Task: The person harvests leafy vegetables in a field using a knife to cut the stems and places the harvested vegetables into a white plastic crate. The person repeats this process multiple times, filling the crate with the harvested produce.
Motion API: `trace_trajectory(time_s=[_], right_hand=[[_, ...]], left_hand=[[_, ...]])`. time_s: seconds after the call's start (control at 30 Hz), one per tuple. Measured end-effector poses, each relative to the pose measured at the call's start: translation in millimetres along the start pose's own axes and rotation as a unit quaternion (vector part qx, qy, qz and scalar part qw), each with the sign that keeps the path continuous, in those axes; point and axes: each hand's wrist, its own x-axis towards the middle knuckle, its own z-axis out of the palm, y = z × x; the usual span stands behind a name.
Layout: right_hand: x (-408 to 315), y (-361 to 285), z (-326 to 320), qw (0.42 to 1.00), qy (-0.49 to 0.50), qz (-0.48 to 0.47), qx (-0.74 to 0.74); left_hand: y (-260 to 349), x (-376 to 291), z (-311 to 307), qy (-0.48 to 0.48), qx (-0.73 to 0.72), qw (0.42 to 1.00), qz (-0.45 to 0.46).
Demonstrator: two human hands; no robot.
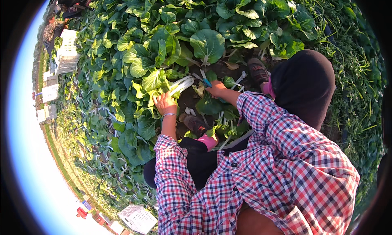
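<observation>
My left hand (166, 104) is on the leaves of a cut leafy green with long white stalks (182, 84), which lies with its stalk base towards the right. My right hand (216, 89) is closed around a blue-handled tool (207, 82); most of the tool is hidden by the hand and leaves, so its kind cannot be told. Between the two hands, bare soil and a pale wilted leaf (199, 89) show. A large-leaved plant (207, 45) stands just beyond my hands. Loose leaves with white stalks (225, 118) lie on the ground near my shoes.
Dense rows of leafy greens (122, 60) spread ahead and to the left. Grassy plants (361, 82) grow at the right. White plastic crates (68, 51) stand at the upper left, another crate (137, 218) at the lower left. A person (50, 33) is among the plants at the upper left.
</observation>
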Motion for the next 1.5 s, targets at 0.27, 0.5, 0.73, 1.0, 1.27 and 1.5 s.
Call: trace_trajectory(time_s=[0.27, 0.5, 0.73, 1.0, 1.27, 1.5], right_hand=[[23, -4, 14, 0.997, -0.046, 0.004, 0.06], [22, 8, 7, 0.971, -0.173, 0.077, -0.146], [-41, -2, -39, 0.95, 0.016, -0.105, 0.294], [-108, -68, -76, 0.807, -0.103, -0.288, 0.505], [-146, -113, -90, 0.838, 0.005, -0.353, 0.416], [-163, -145, -36, 0.837, -0.104, -0.362, 0.396]], left_hand=[[-13, -1, 11, -0.04, -0.02, 0.998, -0.045], [-15, -17, 10, -0.041, -0.02, 0.998, -0.036], [-10, -25, -38, 0.025, -0.329, 0.944, 0.007], [30, -45, -98, 0.001, -0.576, 0.81, -0.106], [27, -66, -124, -0.144, -0.664, 0.733, -0.025], [28, -66, -167, -0.115, -0.64, 0.75, 0.126]])
